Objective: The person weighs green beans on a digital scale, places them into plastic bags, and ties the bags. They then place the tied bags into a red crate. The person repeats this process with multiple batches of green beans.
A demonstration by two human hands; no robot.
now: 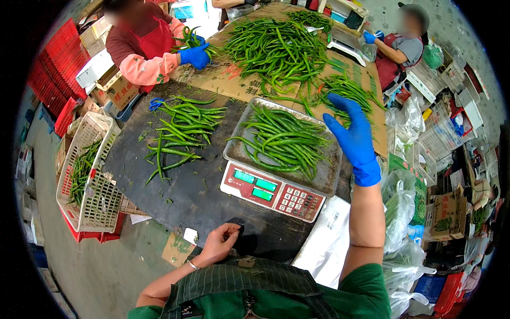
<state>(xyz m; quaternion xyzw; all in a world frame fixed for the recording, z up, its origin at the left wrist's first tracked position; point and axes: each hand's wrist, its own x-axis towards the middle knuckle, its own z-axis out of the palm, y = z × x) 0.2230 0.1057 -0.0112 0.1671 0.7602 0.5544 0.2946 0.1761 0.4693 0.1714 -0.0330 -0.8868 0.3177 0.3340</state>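
Long green chili peppers point(283, 139) lie heaped on the metal tray point(336, 175) of a red and white digital scale point(249, 185). My right hand point(354, 139), in a blue rubber glove, is raised beside the tray's right edge, thumb and fingers apart, holding nothing. Bare, with a bracelet at the wrist, my left hand point(221, 241) rests at the near table edge below the scale, its fingers curled; whether anything is inside cannot be told. Left of the scale, a looser row of green chili peppers point(187, 123) lies on the dark tabletop point(159, 203), near blue-handled scissors point(156, 104).
A large chili pile point(279, 48) covers cardboard point(239, 87) beyond the scale. Across the table, a co-worker's blue-gloved hands point(194, 56) hold chilies. Another person point(398, 52) stands at the far right. A white plastic basket point(101, 191) stands left; filled plastic bags point(400, 215) are at right.
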